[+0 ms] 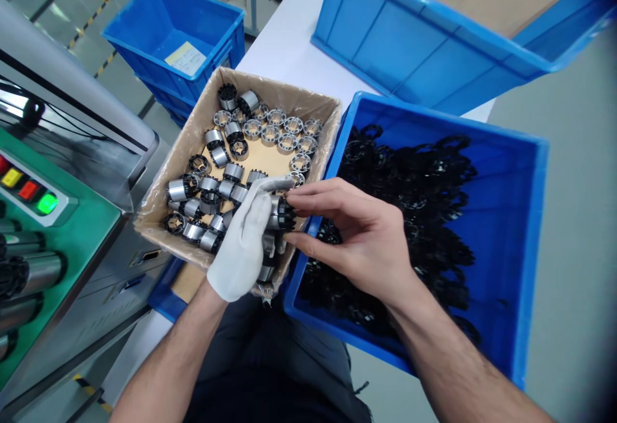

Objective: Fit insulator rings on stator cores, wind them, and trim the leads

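My left hand [243,240], in a white glove, is closed around a small metal cylinder with a black toothed ring [279,213] on its end. My bare right hand [359,233] pinches that black ring between fingertips and thumb. Both hands meet over the near right corner of a cardboard box [161,195] lined with plastic film, which holds several similar silver cylinder parts [226,185], some lying flat and some on their sides. Just right of the hands, a blue bin [530,230] holds a heap of black plastic rings [419,191].
A machine panel [62,230] with yellow, red and green buttons stands at the left, with metal rollers below. An empty blue crate [178,44] with a paper slip sits behind the box. Another blue bin [434,31] with a cardboard sheet lies tilted on the white table at the top.
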The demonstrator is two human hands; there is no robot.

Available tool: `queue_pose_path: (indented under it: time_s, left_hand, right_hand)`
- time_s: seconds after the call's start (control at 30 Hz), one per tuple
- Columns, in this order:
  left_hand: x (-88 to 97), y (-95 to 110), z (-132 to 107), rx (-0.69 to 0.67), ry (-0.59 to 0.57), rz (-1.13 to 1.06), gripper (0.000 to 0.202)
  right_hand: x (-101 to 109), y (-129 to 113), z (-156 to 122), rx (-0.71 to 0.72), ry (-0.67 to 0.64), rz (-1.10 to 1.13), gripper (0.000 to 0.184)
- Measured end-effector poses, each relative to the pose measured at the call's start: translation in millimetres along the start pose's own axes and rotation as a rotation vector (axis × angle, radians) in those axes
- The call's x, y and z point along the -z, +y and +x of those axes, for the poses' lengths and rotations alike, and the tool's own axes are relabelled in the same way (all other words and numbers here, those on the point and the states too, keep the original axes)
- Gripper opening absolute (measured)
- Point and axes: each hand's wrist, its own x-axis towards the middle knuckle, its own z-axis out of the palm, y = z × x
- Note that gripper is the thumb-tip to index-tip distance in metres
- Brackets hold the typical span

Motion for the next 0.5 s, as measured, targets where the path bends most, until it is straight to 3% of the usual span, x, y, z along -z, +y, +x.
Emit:
queue_pose_path:
  time_s: [0.23, 0.37, 0.5]
  left_hand:
    - [0.5, 3, 2, 0.009, -0.055, 0.099, 0.053]
    - [2.8, 6, 1, -0.05, -0.048, 0.172, 0.047]
    - [19.8, 23, 4, -0.135, -0.042, 0.562, 0.026]
  right_hand:
    - [-1, 6, 1, 0.096, 0.005, -0.042, 0.044]
    - [-6, 10, 0, 0.149, 0.015, -0.079, 0.039]
    - [-1, 8, 4, 0.103, -0.012, -0.166, 0.054]
